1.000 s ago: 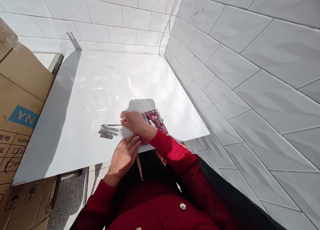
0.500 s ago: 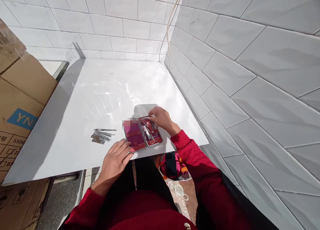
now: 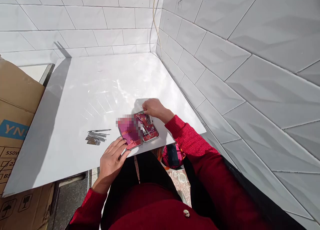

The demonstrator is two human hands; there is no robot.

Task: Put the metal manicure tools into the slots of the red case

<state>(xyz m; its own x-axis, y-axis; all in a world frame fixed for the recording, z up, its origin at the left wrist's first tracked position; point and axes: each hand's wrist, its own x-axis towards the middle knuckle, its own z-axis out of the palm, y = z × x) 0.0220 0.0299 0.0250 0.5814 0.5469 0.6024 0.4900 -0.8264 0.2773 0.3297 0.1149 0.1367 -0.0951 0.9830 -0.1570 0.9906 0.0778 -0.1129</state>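
A red manicure case (image 3: 132, 144) lies open like a book on the white table; part of its left half is blurred out. Its right half holds small metal tools, among them scissors (image 3: 150, 134) and what looks like a nail clipper (image 3: 144, 129). My left hand (image 3: 113, 158) grips the near left corner of the case, thumb at the lower edge and fingers on the cover. At the far edge of the right half, my right hand (image 3: 155, 108) has its fingers pinched together; what they hold is hidden. Several loose metal tools (image 3: 97, 135) lie left of the case.
The white table (image 3: 75, 87) meets tiled walls at the back and right. Cardboard boxes (image 3: 17, 100) stand along its left side. A pale cable (image 3: 155, 23) hangs in the corner. Below the front edge is a pink bag with a dark phone-like object (image 3: 172, 154) on it.
The whole view has shifted, so the table sits further left. My right hand has shifted slightly along the case's far edge, its fingers closer together. My left hand still holds the near corner.
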